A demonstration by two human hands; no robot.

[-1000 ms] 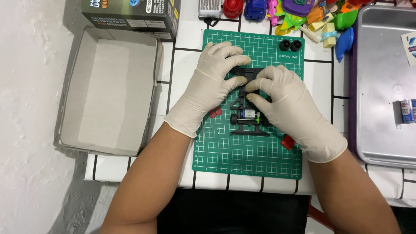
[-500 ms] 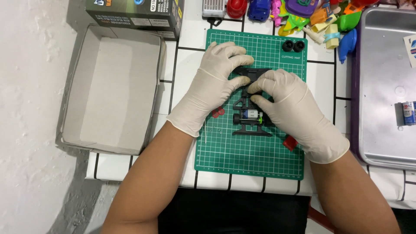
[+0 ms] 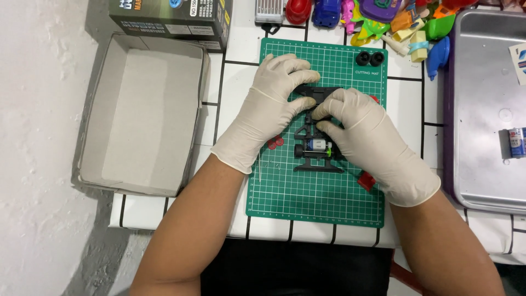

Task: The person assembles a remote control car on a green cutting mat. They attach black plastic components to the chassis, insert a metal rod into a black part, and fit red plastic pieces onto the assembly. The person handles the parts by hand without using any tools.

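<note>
A black toy car chassis point(image 3: 315, 148) with a small silver-blue motor lies on the green cutting mat point(image 3: 285, 197). Both of my hands wear white gloves. My left hand point(image 3: 268, 107) presses on the chassis's far end from the left, fingers curled over it. From the right, my right hand point(image 3: 367, 137) covers the chassis, fingertips pinching the same far end. Small red parts point(image 3: 275, 142) lie on the mat by my left wrist, and a red piece point(image 3: 366, 180) shows under my right wrist. Two black tyres point(image 3: 370, 58) sit at the mat's far right corner.
An open grey cardboard box point(image 3: 142, 115) stands left of the mat, a dark printed box point(image 3: 170, 19) behind it. A metal tray point(image 3: 482, 109) on the right holds a small battery-like item point(image 3: 516, 142). Colourful plastic toys point(image 3: 383, 16) crowd the far edge of the white tiled table point(image 3: 233, 71).
Both hands stay on the chassis's far end. The fingers shifted slightly; the chassis has hardly moved.
</note>
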